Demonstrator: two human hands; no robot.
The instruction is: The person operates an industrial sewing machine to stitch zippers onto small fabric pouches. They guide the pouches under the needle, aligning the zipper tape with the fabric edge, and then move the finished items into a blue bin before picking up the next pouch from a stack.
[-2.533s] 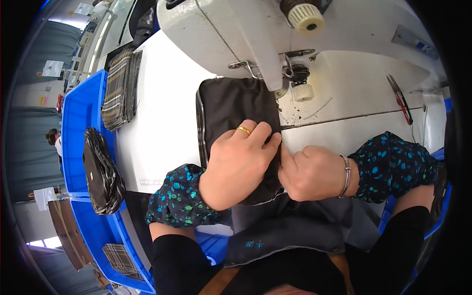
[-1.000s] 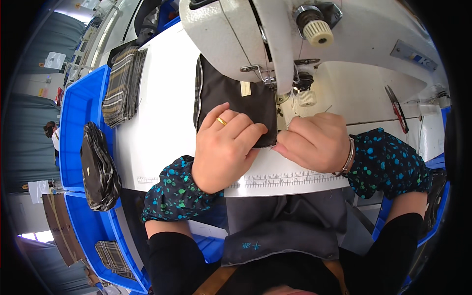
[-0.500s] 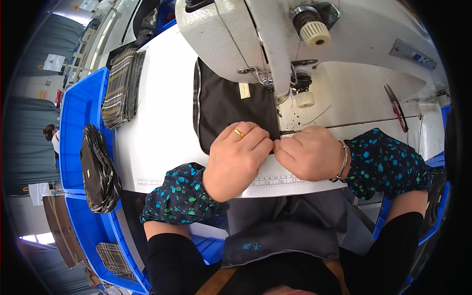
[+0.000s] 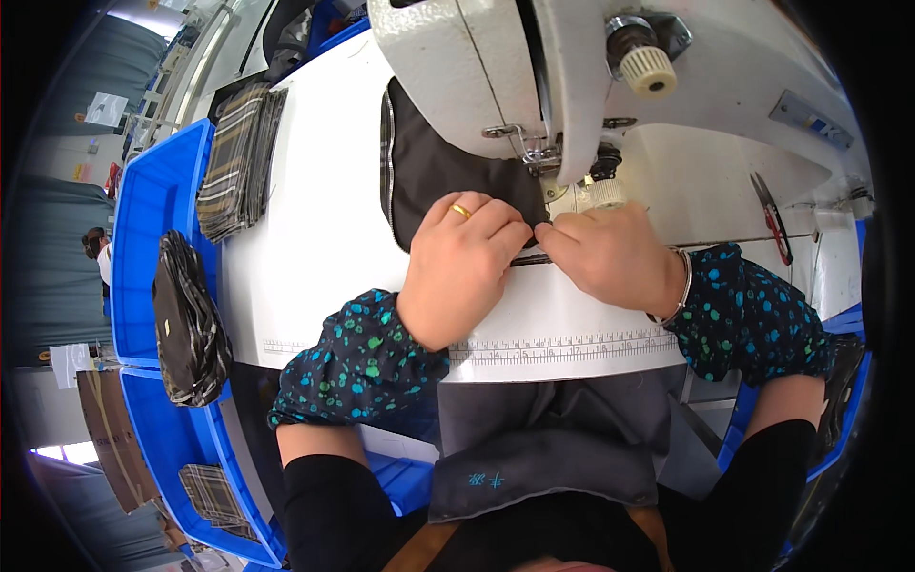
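A dark brown fabric pouch (image 4: 443, 162) with a zipper along its left edge lies flat on the white sewing table (image 4: 315, 286). Its far right edge runs in under the presser foot of the white sewing machine (image 4: 477, 86). My left hand (image 4: 462, 262) presses on the pouch's near part, fingers curled and pinching its near right corner. Beside it, my right hand (image 4: 610, 253) is closed on the same corner, thumb and forefinger together. The two hands almost touch there. Fabric beneath my fingers is hidden.
Red-handled scissors (image 4: 772, 217) lie on the right of the table. On the left are a stack of plaid pieces (image 4: 238, 162), a bundle of dark pouches (image 4: 188, 319) and blue bins (image 4: 133, 257). A ruler strip (image 4: 562, 351) runs along the near edge.
Both hands have moved away from me with the pouch, toward the presser foot. More of the pouch is now under the machine, and its small pale label is out of sight.
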